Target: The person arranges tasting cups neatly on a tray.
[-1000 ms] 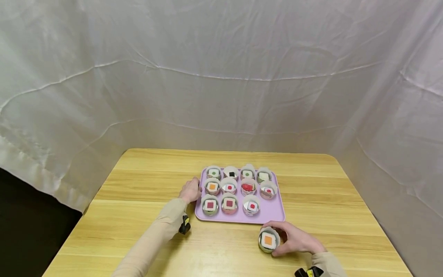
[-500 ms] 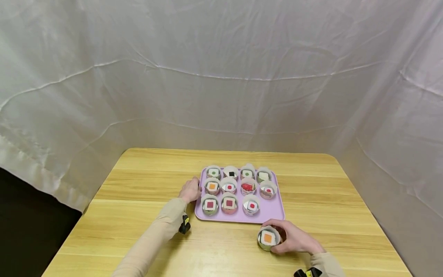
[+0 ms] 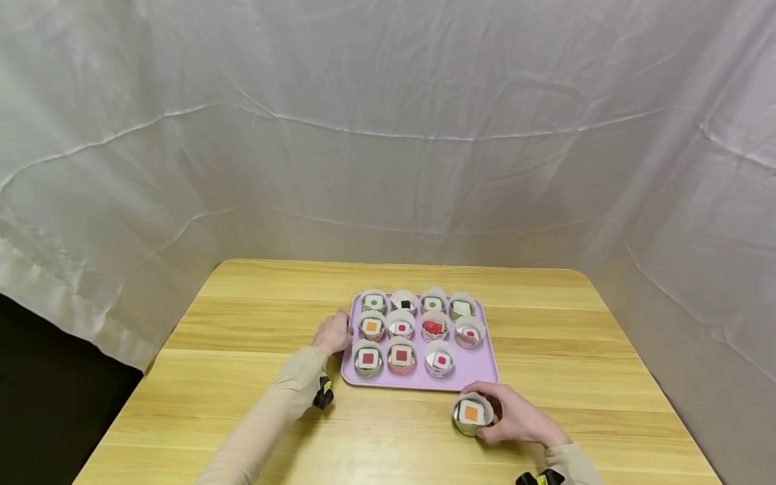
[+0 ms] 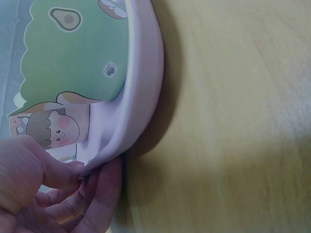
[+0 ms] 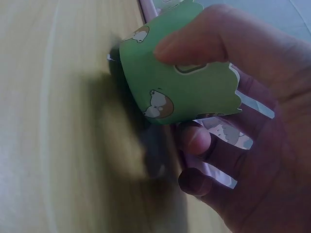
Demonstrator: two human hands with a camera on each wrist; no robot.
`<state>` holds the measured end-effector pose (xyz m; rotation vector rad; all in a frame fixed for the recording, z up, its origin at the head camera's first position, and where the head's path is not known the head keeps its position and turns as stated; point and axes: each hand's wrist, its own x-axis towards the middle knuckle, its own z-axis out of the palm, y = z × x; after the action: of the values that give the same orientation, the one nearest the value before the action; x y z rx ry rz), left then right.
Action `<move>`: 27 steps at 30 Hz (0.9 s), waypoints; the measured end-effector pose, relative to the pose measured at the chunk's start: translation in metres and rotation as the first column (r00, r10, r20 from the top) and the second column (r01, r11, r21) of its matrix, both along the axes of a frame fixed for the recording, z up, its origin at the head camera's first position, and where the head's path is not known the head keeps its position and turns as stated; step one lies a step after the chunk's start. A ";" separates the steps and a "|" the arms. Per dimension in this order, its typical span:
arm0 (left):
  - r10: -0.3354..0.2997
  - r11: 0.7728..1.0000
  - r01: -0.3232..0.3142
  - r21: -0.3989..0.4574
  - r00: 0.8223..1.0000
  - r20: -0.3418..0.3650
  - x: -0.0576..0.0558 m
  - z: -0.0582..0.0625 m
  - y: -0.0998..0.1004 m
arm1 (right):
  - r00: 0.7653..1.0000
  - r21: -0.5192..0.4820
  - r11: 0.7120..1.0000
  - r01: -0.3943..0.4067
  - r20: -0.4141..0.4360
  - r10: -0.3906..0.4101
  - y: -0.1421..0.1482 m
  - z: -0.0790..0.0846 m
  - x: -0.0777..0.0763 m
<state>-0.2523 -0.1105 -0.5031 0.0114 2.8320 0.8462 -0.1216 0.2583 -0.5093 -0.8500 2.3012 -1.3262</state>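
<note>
My left hand (image 3: 332, 332) pinches the left rim of a lilac tray (image 3: 475, 367); the left wrist view shows the thumb on top and fingers (image 4: 104, 194) beneath the rim. Just off the tray's front right corner, my right hand (image 3: 512, 414) grips a green paper baking cup (image 5: 194, 97) printed with little animals. Inside that cup sits a square sushi-like piece (image 3: 471, 413), white with an orange centre. The right wrist view shows the thumb on the cup's side and the cup tilted, with a shadow on the wood beside it.
Several paper cups (image 3: 368, 370) stand in rows on the tray, each with a small piece inside, one of them red like a strawberry (image 3: 434, 327). Bare tray lies at its front right corner. The wooden table (image 3: 254, 310) is bounded by pale curtains (image 3: 388, 168).
The right hand has lifted or shifted the cup slightly toward the tray, and more of the cup's green side shows. The left hand and tray stay put.
</note>
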 end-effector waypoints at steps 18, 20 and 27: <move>-0.003 1.000 0.002 0.006 1.000 0.009 0.000 0.000 0.000 | 0.984 0.141 0.981 0.131 -0.137 -0.112 0.010 0.021 -0.017; -0.004 1.000 0.004 0.005 1.000 0.008 0.000 0.000 0.000 | 0.983 0.147 0.979 0.141 -0.142 -0.121 0.012 0.023 -0.020; -0.006 1.000 0.006 -0.002 1.000 0.000 0.000 0.000 0.000 | 0.970 0.157 0.974 0.166 -0.202 -0.133 0.016 0.029 -0.030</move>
<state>-0.2527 -0.1109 -0.5034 0.0203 2.8312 0.8425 -0.1514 0.2738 -0.4806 -0.7891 2.6309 -1.1242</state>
